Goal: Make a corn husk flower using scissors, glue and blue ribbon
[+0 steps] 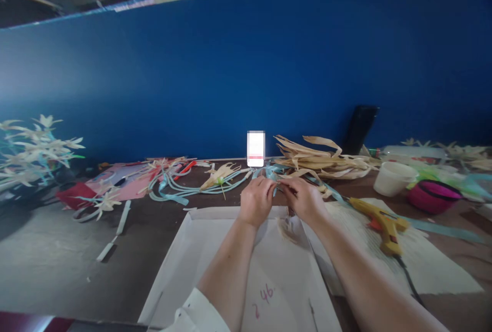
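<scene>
**Two hands pinched on a blue ribbon at the top of the paper**

From the head camera, the only view there is, both bare hands meet over the far edge of a white paper sheet (215,255) spread on the dark table (154,229). The left hand (257,200) is curled, with thumb and fingers drawn tight together on a strip of blue ribbon (272,173). The right hand (303,199) sits just beside it, almost knuckle to knuckle, its fingertips also closed on the same strip. Neither hand shows any gap in its grasp. The ribbon runs up from between the two hands toward the back of the table. A small husk tuft (286,228) shows under the right hand, against the paper; whether the hand grips it or it merely lies there cannot be told.

Near the right forearm a yellow glue gun (384,219) rests on a woven mat (434,265). Beyond it stand a white cup (394,178) and a pink bowl (434,196). Behind the hands lie a pile of dried husks (323,160) and a phone (255,148) propped against the blue wall (246,65). Looped ribbons (180,188) lie to the left, with pale husk flowers (34,152) at the far left edge
</scene>
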Demonstrator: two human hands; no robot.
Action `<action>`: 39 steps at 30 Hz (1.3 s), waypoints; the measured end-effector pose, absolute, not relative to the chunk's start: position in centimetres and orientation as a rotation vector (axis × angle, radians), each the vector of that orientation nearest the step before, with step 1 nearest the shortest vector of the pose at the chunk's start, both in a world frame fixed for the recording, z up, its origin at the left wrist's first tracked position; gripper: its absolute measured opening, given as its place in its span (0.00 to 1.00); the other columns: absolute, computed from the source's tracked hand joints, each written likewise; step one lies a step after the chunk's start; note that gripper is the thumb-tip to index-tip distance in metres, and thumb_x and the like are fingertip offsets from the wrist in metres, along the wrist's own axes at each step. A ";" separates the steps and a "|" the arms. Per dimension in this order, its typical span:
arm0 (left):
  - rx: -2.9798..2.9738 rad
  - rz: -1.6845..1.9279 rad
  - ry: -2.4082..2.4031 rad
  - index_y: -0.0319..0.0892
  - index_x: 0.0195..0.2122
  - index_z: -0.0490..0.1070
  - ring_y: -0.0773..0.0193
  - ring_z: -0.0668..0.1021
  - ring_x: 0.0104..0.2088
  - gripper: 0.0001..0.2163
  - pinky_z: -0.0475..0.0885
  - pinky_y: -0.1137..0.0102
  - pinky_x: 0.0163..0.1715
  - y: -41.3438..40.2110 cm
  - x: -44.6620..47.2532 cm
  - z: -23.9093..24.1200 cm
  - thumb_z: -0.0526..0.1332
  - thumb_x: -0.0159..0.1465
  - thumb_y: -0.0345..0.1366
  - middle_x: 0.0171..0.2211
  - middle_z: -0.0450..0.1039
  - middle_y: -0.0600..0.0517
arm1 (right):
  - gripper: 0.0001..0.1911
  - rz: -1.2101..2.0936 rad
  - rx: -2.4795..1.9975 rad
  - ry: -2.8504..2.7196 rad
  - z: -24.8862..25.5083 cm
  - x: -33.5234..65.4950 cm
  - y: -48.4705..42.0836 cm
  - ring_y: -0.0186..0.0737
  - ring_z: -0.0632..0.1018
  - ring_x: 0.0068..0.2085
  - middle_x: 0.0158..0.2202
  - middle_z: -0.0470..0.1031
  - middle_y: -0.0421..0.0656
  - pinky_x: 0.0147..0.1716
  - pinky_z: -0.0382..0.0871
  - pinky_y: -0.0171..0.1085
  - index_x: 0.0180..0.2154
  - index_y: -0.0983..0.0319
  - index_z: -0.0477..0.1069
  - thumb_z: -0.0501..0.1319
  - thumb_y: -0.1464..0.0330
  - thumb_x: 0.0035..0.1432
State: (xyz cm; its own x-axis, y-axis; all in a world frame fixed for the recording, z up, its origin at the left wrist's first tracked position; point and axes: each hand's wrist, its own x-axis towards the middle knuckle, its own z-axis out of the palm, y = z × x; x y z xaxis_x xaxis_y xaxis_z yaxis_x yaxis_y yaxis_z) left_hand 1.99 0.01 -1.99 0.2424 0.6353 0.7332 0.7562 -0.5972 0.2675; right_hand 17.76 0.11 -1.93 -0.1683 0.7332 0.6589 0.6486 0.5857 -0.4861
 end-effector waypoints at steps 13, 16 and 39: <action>-2.348 -1.301 -1.339 0.42 0.31 0.68 0.62 0.71 0.36 0.11 0.65 0.69 0.37 0.2 1.4 -1.7 0.49 0.66 0.37 0.31 0.70 0.49 | 0.11 0.129 -1.146 -1.934 -1.8 17.3 0.0 0.43 0.76 0.40 0.36 0.78 0.43 0.42 0.67 0.39 0.38 0.59 0.74 0.54 0.67 0.59; -2.343 -1.307 -1.334 0.41 0.31 0.67 0.62 0.70 0.36 0.11 0.65 0.69 0.37 0.2 1.3 -1.7 0.49 0.66 0.36 0.31 0.69 0.49 | 0.10 0.130 -1.137 -1.917 -1.8 17.4 0.1 0.42 0.76 0.40 0.36 0.77 0.43 0.41 0.67 0.38 0.38 0.59 0.74 0.55 0.67 0.59; -2.313 -1.376 -1.368 0.42 0.33 0.71 0.65 0.72 0.37 0.11 0.65 0.71 0.37 -0.1 1.4 -1.5 0.50 0.66 0.38 0.32 0.72 0.51 | 0.11 0.305 -1.082 -1.865 -2.1 17.2 0.1 0.42 0.76 0.39 0.35 0.77 0.43 0.39 0.66 0.38 0.38 0.58 0.75 0.55 0.65 0.59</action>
State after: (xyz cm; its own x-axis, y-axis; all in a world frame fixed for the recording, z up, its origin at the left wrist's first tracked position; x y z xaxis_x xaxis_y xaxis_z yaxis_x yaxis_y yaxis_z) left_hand 1.39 -0.05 -1.54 0.1772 0.6357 0.7513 0.7475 -0.5835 0.3175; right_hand 17.18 0.12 -2.13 -0.1823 0.7832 0.5945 0.5529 0.5816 -0.5966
